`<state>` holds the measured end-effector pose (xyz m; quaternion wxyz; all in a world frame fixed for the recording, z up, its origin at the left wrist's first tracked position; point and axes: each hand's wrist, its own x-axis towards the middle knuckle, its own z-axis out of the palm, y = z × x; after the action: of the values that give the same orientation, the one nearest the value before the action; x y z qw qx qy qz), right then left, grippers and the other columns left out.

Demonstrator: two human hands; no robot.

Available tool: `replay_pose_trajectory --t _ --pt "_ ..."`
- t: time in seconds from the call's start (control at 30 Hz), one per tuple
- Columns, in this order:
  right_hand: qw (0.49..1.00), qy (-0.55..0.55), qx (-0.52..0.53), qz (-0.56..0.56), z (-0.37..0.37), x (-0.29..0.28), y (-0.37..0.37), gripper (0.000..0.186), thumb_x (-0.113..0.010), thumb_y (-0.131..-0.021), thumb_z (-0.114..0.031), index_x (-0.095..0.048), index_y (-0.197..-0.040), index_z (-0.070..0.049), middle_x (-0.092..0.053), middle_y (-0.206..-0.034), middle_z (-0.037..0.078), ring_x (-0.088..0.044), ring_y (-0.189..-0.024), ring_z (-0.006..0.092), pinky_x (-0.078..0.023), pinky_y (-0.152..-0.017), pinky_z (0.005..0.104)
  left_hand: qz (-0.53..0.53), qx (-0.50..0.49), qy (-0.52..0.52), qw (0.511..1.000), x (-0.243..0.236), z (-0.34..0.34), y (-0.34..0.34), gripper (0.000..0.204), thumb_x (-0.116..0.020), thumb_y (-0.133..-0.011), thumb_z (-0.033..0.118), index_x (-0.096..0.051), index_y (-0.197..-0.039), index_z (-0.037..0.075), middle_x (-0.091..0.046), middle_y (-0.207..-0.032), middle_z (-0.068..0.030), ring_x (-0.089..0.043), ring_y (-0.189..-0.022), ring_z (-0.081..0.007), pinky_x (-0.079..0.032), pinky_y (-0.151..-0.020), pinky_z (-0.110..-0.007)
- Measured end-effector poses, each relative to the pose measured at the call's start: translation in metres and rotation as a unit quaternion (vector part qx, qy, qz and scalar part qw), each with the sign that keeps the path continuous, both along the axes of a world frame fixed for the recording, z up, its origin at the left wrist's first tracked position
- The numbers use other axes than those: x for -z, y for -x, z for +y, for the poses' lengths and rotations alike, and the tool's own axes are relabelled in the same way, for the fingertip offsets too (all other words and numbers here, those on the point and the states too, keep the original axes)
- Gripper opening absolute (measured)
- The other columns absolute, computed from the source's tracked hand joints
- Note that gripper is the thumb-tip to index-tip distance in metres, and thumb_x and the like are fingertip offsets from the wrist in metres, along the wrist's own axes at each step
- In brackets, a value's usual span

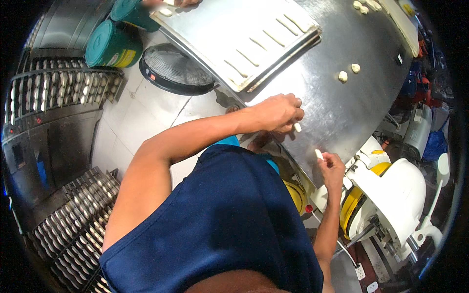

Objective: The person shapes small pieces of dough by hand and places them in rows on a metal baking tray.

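Observation:
Above the steel table, my left hand is closed with its fingers curled, and a short white dough piece pokes out at its fingertips. My right hand, lower and to the right by the table's near edge, pinches another small dough piece between thumb and fingers. Beyond my left hand lies a pale metal tray on the table, bearing several thin dough strips in a slanting row. Two small dough lumps rest on the steel tabletop farther right.
More dough lumps lie at the table's far end. A white machine with a yellow ring stands at the right. Racks of dough pieces, a round black fan and green buckets are at left. Another person's hand shows at the top.

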<state>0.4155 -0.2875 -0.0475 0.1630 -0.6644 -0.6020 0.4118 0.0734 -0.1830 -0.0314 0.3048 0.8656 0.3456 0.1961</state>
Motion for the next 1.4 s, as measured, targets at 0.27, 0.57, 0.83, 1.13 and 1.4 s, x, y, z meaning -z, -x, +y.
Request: replay_pose_trajectory --t 0.27,0.57,0.83,1.13,1.4 --pt "0.989 -0.125 -0.040 0.062 0.107 -0.054 0.181 0.018 -0.078 -0.092 -0.013 -0.076 -0.103 0.001 -0.072 -0.089 0.006 -0.063 -0.075 0.0106 -0.052 -0.070 0.0288 0.148 -0.148 -0.090 0.974 -0.044 0.065 0.219 0.029 -0.074 -0.080 0.011 -0.072 -0.109 0.008 -0.067 -0.105 -0.0084 -0.062 -0.107 -0.0305 -0.051 -0.098 -0.043" --pt "0.914 -0.315 -0.242 -0.075 0.227 -0.031 0.381 0.027 -0.076 -0.087 -0.027 -0.079 -0.100 -0.004 -0.076 -0.090 0.014 -0.071 -0.088 0.0333 -0.054 -0.077 0.0449 -0.025 -0.217 -0.047 0.975 -0.001 0.054 0.247 0.038 -0.084 -0.078 0.012 -0.070 -0.113 0.002 -0.065 -0.117 -0.0128 -0.065 -0.105 -0.0315 -0.056 -0.093 -0.041" --pt "0.923 -0.300 -0.228 -0.077 0.221 -0.031 0.380 0.022 -0.075 -0.084 -0.028 -0.081 -0.094 -0.009 -0.075 -0.085 0.011 -0.068 -0.088 0.0320 -0.041 -0.093 0.0497 -0.074 -0.246 -0.050 0.965 0.005 0.052 0.255 0.029 -0.085 -0.081 0.014 -0.074 -0.106 0.004 -0.069 -0.105 -0.0087 -0.067 -0.097 -0.0280 -0.060 -0.082 -0.036" --pt "0.916 -0.318 -0.234 -0.075 0.212 -0.025 0.370 0.019 -0.074 -0.085 -0.026 -0.080 -0.092 -0.010 -0.073 -0.082 0.005 -0.064 -0.092 0.0292 -0.035 -0.097 0.0513 -0.049 -0.242 -0.038 0.968 0.001 0.053 0.249 0.037 -0.089 -0.078 0.020 -0.076 -0.111 0.008 -0.069 -0.110 -0.0090 -0.065 -0.106 -0.0279 -0.057 -0.091 -0.039" --pt "0.944 -0.320 -0.055 -0.051 0.216 -0.039 0.262 0.028 -0.078 -0.086 -0.020 -0.074 -0.108 -0.002 -0.072 -0.110 0.017 -0.066 -0.104 0.0340 -0.052 -0.090 0.0454 -0.101 -0.325 -0.125 0.932 -0.024 0.047 0.235 0.032 -0.086 -0.080 0.014 -0.076 -0.109 0.006 -0.072 -0.109 -0.0120 -0.068 -0.106 -0.0297 -0.055 -0.091 -0.039"
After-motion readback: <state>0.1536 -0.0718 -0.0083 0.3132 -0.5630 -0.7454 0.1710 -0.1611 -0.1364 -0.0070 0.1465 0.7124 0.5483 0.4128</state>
